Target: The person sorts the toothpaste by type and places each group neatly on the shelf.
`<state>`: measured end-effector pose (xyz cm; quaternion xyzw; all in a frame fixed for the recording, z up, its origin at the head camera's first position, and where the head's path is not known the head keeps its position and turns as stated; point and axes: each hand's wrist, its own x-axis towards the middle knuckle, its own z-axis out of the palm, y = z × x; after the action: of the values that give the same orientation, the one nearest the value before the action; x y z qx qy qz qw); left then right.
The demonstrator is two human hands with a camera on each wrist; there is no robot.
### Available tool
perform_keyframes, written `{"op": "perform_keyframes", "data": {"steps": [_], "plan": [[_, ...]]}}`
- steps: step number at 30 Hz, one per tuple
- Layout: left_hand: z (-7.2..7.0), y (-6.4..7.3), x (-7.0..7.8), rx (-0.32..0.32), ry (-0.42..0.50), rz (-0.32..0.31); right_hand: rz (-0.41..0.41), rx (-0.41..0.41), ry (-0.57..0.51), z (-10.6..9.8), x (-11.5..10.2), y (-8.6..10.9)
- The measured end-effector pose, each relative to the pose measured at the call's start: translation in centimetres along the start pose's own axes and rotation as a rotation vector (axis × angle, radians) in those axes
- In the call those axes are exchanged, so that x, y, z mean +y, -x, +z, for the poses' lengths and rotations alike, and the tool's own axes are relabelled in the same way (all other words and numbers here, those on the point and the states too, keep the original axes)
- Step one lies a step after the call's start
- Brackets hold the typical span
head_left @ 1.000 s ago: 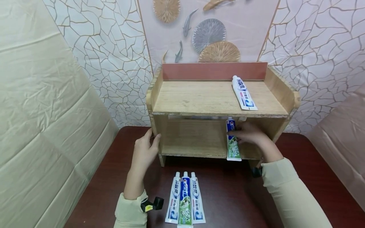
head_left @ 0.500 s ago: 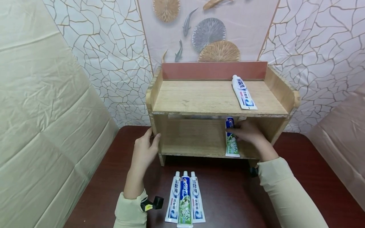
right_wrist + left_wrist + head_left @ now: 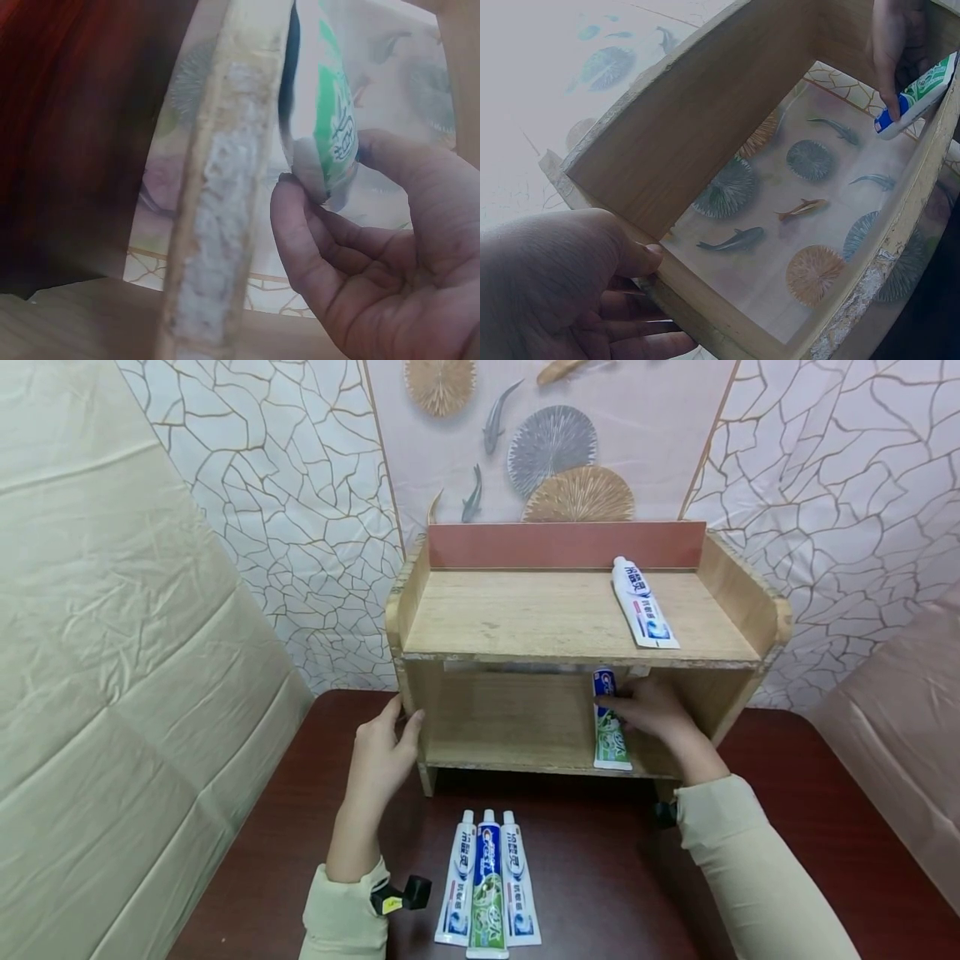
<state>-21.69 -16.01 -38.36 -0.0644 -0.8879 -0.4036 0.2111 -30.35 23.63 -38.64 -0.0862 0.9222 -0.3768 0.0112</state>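
Observation:
My right hand (image 3: 654,706) pinches a blue-and-green toothpaste tube (image 3: 611,739) by its side, inside the lower level of a small wooden shelf (image 3: 517,718). The tube's cap end points to the back, and its flat end lies near the front edge. In the right wrist view, thumb and fingers (image 3: 300,232) meet at the tube (image 3: 330,120) just above the board. My left hand (image 3: 382,756) grips the shelf's left side panel; the left wrist view shows its thumb (image 3: 641,259) on the panel's edge and the other fingers along the outside.
A white-and-blue toothpaste tube (image 3: 645,606) lies on the upper level, right of centre. On the dark red table (image 3: 600,877), a blue-and-green tube (image 3: 487,893) lies between two white ones, left (image 3: 456,885) and right (image 3: 519,885). A patterned backdrop (image 3: 300,527) stands behind.
My right hand has pushed the blue-and-green tube slightly back, so its flat end no longer overhangs the lower board's front edge. The left hand has stayed on the side panel.

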Motion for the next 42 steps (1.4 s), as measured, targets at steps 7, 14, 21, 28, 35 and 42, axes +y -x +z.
{"op": "perform_keyframes", "data": {"steps": [7,14,21,28,35,42], "plan": [[0.0,0.2,0.1,-0.005,-0.001,-0.008,0.012,0.004,0.023,0.7,0.5,0.3],[0.0,0.1,0.0,-0.004,0.005,-0.004,0.018,0.017,0.057,0.9,0.6,0.2],[0.1,0.2,0.1,0.0,0.002,-0.002,0.001,0.052,0.097,1.0,0.9,0.5],[0.1,0.1,0.1,0.001,0.006,-0.005,0.001,0.065,0.098,1.1,0.9,1.4],[0.2,0.0,0.1,0.013,-0.001,0.011,0.034,0.076,0.102,1.2,1.1,2.5],[0.1,0.0,0.1,0.016,-0.003,0.007,0.046,0.1,0.111,1.4,1.1,3.7]]}}
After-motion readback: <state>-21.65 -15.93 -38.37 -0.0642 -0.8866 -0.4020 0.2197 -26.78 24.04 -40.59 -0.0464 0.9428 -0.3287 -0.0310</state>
